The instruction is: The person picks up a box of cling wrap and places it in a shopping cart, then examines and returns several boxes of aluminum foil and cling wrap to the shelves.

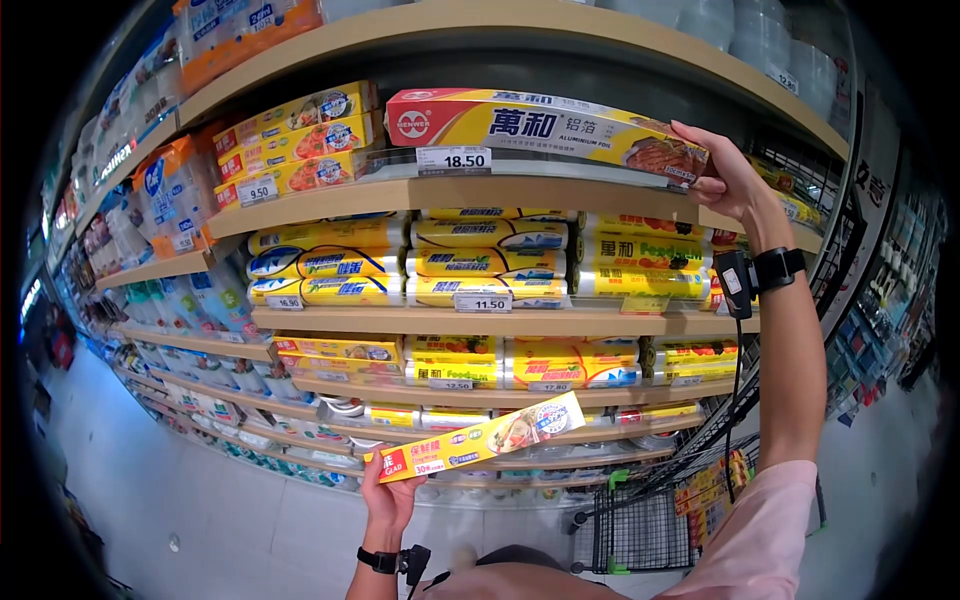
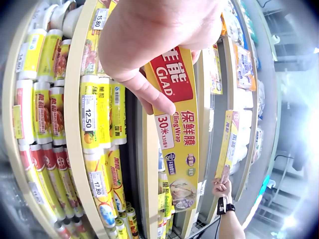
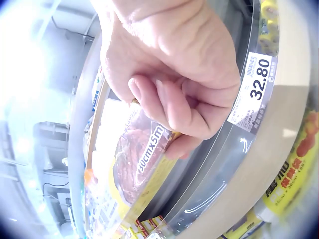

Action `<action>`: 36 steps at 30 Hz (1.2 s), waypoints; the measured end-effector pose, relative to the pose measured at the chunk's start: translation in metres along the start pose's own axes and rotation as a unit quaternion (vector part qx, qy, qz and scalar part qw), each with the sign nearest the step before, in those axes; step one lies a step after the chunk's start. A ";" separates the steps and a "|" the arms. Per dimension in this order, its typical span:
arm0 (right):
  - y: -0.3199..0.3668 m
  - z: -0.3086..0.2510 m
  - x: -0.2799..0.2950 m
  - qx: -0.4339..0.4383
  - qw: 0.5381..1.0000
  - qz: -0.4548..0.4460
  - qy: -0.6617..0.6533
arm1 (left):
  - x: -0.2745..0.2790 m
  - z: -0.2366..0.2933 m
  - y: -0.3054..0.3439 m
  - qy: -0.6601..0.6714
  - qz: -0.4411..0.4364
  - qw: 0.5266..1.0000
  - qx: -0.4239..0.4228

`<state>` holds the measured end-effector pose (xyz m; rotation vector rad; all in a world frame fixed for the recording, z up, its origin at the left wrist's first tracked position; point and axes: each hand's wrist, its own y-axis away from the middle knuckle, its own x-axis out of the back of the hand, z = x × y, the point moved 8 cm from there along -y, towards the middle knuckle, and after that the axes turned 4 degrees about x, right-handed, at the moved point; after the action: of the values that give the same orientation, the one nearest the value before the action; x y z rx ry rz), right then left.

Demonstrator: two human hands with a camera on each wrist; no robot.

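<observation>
Supermarket shelving (image 1: 380, 318), background. Left hand (image 1: 390, 503): fingers clamped on one end of the Glad cling wrap box (image 1: 485, 438), low, likely leaving its label readable. Right hand (image 1: 738, 180): fingers gripping the aluminium foil box (image 1: 570, 125) endwise, upper shelf (image 1: 560, 192), likely for steering.

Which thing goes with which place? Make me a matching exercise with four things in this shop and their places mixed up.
Things:
1. Glad cling wrap box
2. Aluminium foil box
3. 11.50 price tag
4. Shopping cart

Places:
A. Gripped at one end by the right hand
B. On the floor
C. In the left hand
D. On a shelf edge, by yellow rolls

Pairs: 1-C, 2-A, 3-D, 4-B
</observation>
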<state>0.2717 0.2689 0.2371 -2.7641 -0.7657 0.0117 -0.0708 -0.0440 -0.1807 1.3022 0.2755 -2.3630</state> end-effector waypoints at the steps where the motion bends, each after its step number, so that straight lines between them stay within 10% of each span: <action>1: 0.000 0.002 0.003 -0.002 1.000 0.002 -0.003 | -0.002 0.001 0.000 -0.002 -0.016 1.000 0.000; 13: 0.078 0.017 0.057 0.080 0.990 0.046 -0.105 | -0.174 0.131 -0.014 -0.158 -0.207 0.949 -0.179; 36: 0.230 0.062 0.156 0.156 0.956 0.233 -0.091 | -0.388 0.198 -0.127 -0.338 -0.258 0.842 -0.331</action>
<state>0.5168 0.1750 0.1271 -2.5873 -0.1146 0.4441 -0.0963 0.1004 0.2491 0.0309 1.1914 -2.5821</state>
